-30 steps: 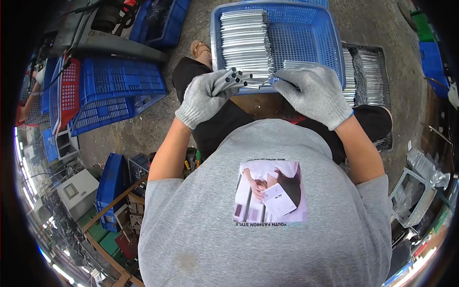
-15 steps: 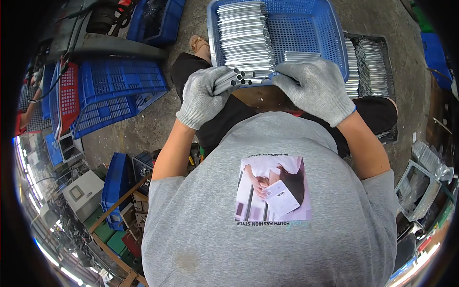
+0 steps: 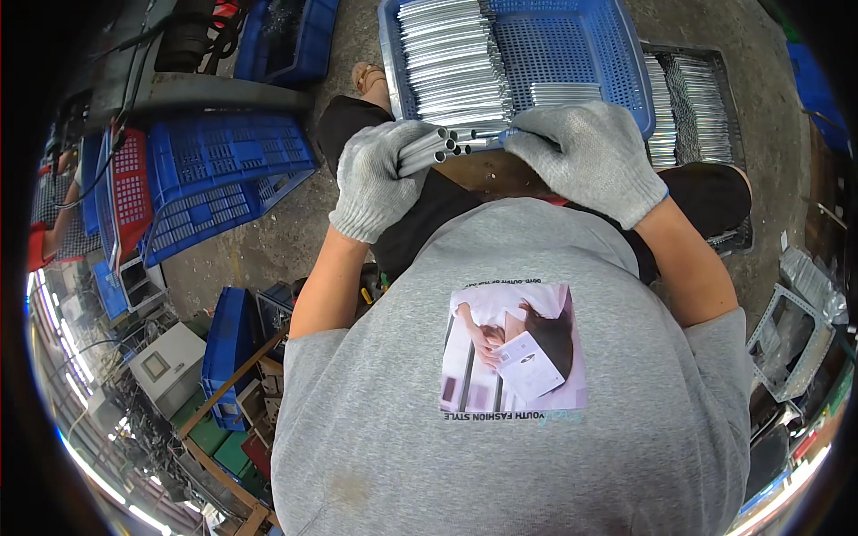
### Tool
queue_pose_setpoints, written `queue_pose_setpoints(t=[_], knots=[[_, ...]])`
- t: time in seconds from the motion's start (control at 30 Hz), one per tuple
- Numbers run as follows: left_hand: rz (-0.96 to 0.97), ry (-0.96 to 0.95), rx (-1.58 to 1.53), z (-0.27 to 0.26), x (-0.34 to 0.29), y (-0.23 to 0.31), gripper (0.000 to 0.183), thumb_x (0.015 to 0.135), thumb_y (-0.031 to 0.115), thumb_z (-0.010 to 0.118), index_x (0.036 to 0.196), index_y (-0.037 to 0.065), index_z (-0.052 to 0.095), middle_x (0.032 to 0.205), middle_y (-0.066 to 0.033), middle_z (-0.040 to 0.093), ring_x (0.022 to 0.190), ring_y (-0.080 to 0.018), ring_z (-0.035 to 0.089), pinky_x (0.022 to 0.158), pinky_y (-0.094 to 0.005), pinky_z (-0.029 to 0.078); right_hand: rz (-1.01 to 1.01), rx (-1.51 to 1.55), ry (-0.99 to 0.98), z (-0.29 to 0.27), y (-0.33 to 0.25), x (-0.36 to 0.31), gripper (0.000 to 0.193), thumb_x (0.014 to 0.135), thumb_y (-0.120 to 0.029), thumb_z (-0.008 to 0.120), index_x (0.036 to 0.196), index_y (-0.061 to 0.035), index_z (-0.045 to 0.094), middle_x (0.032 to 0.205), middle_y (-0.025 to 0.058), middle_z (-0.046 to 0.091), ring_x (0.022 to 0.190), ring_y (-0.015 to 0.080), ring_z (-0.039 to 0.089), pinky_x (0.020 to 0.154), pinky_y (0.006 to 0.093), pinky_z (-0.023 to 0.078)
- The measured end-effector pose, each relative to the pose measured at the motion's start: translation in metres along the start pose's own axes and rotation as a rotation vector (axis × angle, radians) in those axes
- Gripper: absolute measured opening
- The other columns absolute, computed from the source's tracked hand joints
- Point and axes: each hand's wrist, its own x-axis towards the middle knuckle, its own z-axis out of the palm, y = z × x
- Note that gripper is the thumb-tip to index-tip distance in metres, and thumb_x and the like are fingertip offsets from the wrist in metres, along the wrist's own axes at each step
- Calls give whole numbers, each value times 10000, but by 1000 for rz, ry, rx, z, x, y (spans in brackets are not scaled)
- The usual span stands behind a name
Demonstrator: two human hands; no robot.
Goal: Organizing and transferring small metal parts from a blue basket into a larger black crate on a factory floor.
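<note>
My left hand [image 3: 375, 183] wears a grey-white knit glove and is closed round a small bundle of metal tubes [image 3: 420, 155]. Their round open ends point right, toward my other hand. Also gloved, my right hand [image 3: 590, 165] pinches a slim tool with a blue handle [image 3: 508, 135]. Its thin metal end reaches left to the tube ends; whether it sits inside a tube cannot be made out. Just beyond both hands is a blue plastic basket [image 3: 559, 49], with a tall stack of silver tubes [image 3: 454, 62] on its left side and a smaller row [image 3: 565, 93] near its front.
Right of the basket, a dark tray [image 3: 726, 98] holds more tubes. Blue crates [image 3: 223, 147] and a red crate [image 3: 130, 179] stand at left. A grey metal beam [image 3: 214, 92] runs behind them. A metal frame [image 3: 786, 344] lies at right. Another person's arm [image 3: 63, 223] shows far left.
Both hands keep nearly the same place and grip. The tool and the tube ends have shifted slightly against each other, and the whole view has moved a little.
</note>
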Motion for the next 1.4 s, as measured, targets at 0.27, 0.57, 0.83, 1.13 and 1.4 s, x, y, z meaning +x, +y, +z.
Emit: queue_pose_setpoints(t=[0.27,0.57,0.83,1.13,1.4], knots=[[-32,-65,-56,2,-4,-5,356,700,-30,750,1040,72,779,891,-43,761,700,-215,634,736,-333,501,37,10,-63,6,2,-4,199,900,-247,695,866,-87,809,642,48,715,439,161,537,467,298,417],[-35,-70,-25,4,-5,-7,360,693,-32,741,1035,72,781,922,-47,766,733,-212,646,752,-335,510,43,89,-66,1,-2,-5,197,905,-253,697,872,-98,814,631,47,708,430,151,519,463,292,409],[-83,-80,-108,6,-4,-6,369,693,-35,739,1039,86,778,914,-51,762,734,-215,644,741,-337,510,64,11,-130,9,4,-5,212,906,-262,705,905,-81,817,633,51,709,436,147,526,459,279,410],[-130,-48,-88,15,4,-6,240,749,22,733,982,81,741,807,-49,740,668,-239,654,676,-362,507,208,197,-121,17,12,-4,255,933,-299,681,957,-80,809,744,79,748,532,198,608,554,316,486],[-442,-205,109,63,38,-24,211,886,217,711,1082,143,733,822,-39,748,709,-262,694,680,-391,531,366,131,-75,23,28,-12,304,948,-325,659,984,-54,790,840,113,771,642,283,683,633,376,525]])
